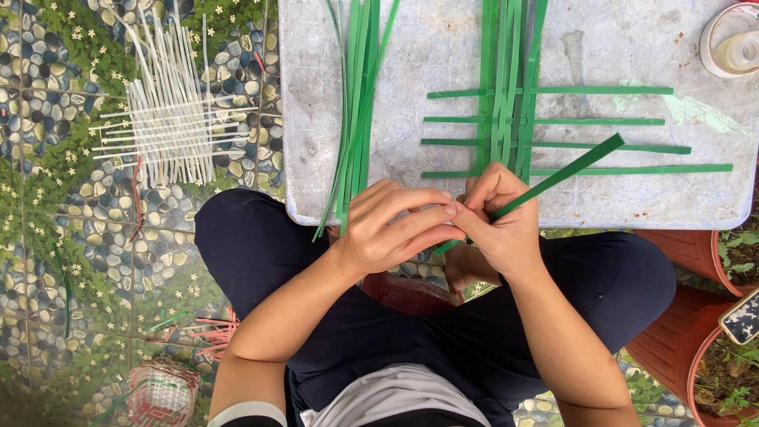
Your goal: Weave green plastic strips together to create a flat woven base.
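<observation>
A loose green strip [553,178] is pinched by both left hand [395,229] and right hand [498,225], just below the barely begun green weave [514,126]; most strips [356,103] remain unwoven beside it.

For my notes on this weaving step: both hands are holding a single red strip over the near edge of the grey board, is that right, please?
Not quite: the strip is green, not red, as the head view shows. The rest stands: the left hand and right hand both hold it over the near edge of the grey board.
</observation>
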